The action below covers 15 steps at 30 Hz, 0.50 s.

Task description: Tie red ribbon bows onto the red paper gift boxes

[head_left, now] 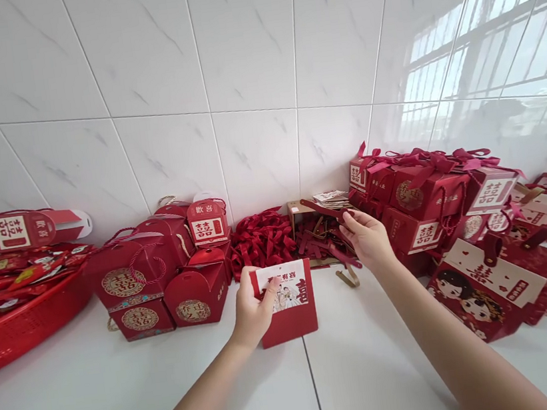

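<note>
My left hand (257, 308) grips a red and white gift bag (291, 320) by its left side, thumb across the printed front. The bag stands upright over the table, and a small hole shows near its top edge. My right hand (366, 236) pinches one end of a dark red strap (321, 208), which slants up to the left. Below that hand lies an open box (299, 211) full of similar dark red and tan straps (321, 239). Left of the box is a heap of red ribbons (263, 240).
Red gift boxes (135, 284) are stacked on the left, with a red basket (33, 337) of wrapped packets beyond. More boxes with ribbon bows (423, 192) rise at the right. Strapped gift bags (491, 290) stand at the front right. A tiled wall (243, 47) closes the back.
</note>
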Motion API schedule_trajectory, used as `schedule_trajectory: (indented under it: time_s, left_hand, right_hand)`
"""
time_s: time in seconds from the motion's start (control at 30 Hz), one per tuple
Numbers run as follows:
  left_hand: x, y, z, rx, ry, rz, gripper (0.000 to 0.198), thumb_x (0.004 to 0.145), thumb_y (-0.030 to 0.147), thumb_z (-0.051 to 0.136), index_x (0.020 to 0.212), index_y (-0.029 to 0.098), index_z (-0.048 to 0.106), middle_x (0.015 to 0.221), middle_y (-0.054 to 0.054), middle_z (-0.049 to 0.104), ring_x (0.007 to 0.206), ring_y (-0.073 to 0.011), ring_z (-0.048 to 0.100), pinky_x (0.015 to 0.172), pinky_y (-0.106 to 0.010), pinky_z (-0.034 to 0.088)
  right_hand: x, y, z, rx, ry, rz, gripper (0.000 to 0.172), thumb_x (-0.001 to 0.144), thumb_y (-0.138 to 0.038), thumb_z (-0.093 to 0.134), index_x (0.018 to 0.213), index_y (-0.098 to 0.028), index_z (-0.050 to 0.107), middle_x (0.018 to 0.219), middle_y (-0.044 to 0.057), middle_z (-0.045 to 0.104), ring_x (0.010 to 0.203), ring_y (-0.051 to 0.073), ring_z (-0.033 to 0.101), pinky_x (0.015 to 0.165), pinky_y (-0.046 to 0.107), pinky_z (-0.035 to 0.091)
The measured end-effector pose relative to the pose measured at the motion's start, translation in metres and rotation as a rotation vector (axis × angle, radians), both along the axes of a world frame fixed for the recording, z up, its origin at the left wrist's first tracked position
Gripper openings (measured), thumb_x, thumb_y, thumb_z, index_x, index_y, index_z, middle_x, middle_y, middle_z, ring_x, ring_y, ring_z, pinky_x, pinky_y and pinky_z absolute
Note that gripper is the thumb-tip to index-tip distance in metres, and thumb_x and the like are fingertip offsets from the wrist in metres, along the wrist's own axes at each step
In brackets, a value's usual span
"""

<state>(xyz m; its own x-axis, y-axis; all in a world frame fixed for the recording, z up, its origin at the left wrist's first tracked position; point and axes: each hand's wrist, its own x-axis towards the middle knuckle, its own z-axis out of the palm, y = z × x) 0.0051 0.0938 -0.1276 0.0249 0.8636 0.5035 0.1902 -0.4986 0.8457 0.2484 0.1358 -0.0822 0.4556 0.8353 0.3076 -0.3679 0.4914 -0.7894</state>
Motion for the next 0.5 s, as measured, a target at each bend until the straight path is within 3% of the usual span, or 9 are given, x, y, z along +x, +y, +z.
schedule_trajectory:
  time_s: [0.07, 0.17, 0.23, 0.3, 0.4, 0.5]
  left_hand:
    - [0.000, -0.001, 0.001, 0.000, -0.001, -0.005, 0.021, 0.082, 0.036, 0.057, 0.084, 0.022, 0.041, 0.069, 0.005, 0.058, 0.066, -0.0132, 0.058, 0.061, -0.023, 0.046]
    - [0.000, -0.001, 0.000, -0.003, -0.010, -0.015, 0.021, 0.082, 0.036, 0.057, 0.084, 0.023, 0.041, 0.068, 0.005, 0.057, 0.065, -0.0129, 0.058, 0.060, -0.022, 0.046]
    - [0.001, 0.000, -0.002, -0.010, -0.020, -0.011, 0.021, 0.082, 0.036, 0.057, 0.084, 0.023, 0.041, 0.069, 0.004, 0.058, 0.065, -0.0131, 0.059, 0.061, -0.022, 0.046]
    - [0.003, 0.000, -0.001, -0.008, -0.022, 0.007, 0.021, 0.082, 0.036, 0.057, 0.084, 0.023, 0.041, 0.069, 0.004, 0.058, 0.064, -0.0132, 0.058, 0.061, -0.023, 0.047]
    - [0.005, -0.008, 0.016, 0.071, 0.051, -0.019, 0.018, 0.083, 0.032, 0.057, 0.084, 0.022, 0.042, 0.064, 0.005, 0.057, 0.059, -0.0128, 0.057, 0.057, -0.023, 0.047]
    - [0.003, -0.035, 0.048, 0.245, 0.216, -0.222, 0.010, 0.083, 0.024, 0.057, 0.086, 0.022, 0.047, 0.081, -0.001, 0.063, 0.070, -0.0137, 0.061, 0.062, -0.024, 0.049]
  right_hand:
    - [-0.006, -0.012, 0.012, 0.004, 0.083, 0.126, 0.026, 0.056, -0.028, 0.082, 0.075, -0.019, 0.066, 0.071, -0.003, 0.063, 0.066, 0.008, 0.059, 0.066, 0.021, 0.053]
    - [-0.013, -0.030, 0.025, 0.008, 0.171, 0.359, 0.021, 0.062, -0.023, 0.080, 0.074, -0.021, 0.063, 0.072, -0.004, 0.062, 0.077, 0.010, 0.063, 0.065, 0.019, 0.052]
    - [-0.016, -0.041, 0.030, 0.013, 0.211, 0.504, 0.019, 0.066, -0.027, 0.078, 0.075, -0.023, 0.061, 0.075, -0.004, 0.063, 0.082, 0.011, 0.063, 0.065, 0.020, 0.051]
    - [-0.019, -0.051, 0.032, 0.054, 0.250, 0.634, 0.019, 0.068, -0.033, 0.076, 0.076, -0.025, 0.061, 0.076, -0.007, 0.062, 0.075, 0.008, 0.062, 0.061, 0.018, 0.049]
    - [-0.020, -0.063, 0.032, 0.189, 0.298, 0.778, 0.020, 0.066, -0.031, 0.079, 0.075, -0.031, 0.061, 0.064, -0.012, 0.055, 0.050, 0.001, 0.049, 0.049, 0.014, 0.040]
    - [-0.022, -0.072, 0.030, 0.290, 0.289, 0.905, 0.025, 0.064, -0.020, 0.080, 0.070, -0.036, 0.063, 0.050, -0.014, 0.042, 0.034, 0.000, 0.025, 0.042, 0.014, 0.030]
